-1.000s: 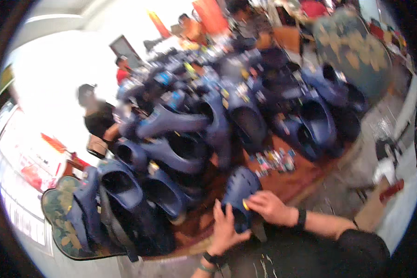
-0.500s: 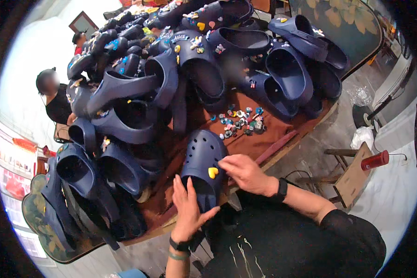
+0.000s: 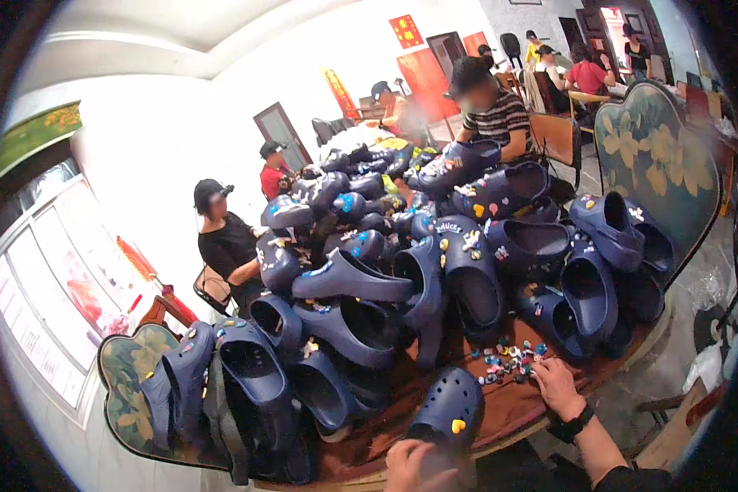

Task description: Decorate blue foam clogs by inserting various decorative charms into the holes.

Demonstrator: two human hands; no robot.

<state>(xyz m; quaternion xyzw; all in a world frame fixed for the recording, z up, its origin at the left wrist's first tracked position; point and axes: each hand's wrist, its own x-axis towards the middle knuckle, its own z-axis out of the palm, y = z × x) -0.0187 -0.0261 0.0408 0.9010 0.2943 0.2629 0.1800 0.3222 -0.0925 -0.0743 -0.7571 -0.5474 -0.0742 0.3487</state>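
Note:
A navy clog (image 3: 443, 402) with a yellow heart-shaped charm (image 3: 458, 425) on its upper lies at the table's front edge, its toe pointing away from me. At its opening my left hand (image 3: 418, 467) grips the clog, slightly blurred and partly cut off by the lower edge. My right hand (image 3: 559, 385) is at the near right side of a pile of small colourful shoe charms (image 3: 504, 361). Its fingers are bent together and touch the pile; whatever is between the fingertips is hidden.
Many navy clogs, such as one upright clog (image 3: 586, 287), are heaped across the table, several with charms. The table has a reddish-brown cover (image 3: 385, 443). A person in black (image 3: 230, 254) and one in stripes (image 3: 500, 119) sit around it; others are farther back.
The view has tilted up, showing more of the room. My right hand has left the heart charm and reached to the charm pile. My left hand stays at the clog's opening.

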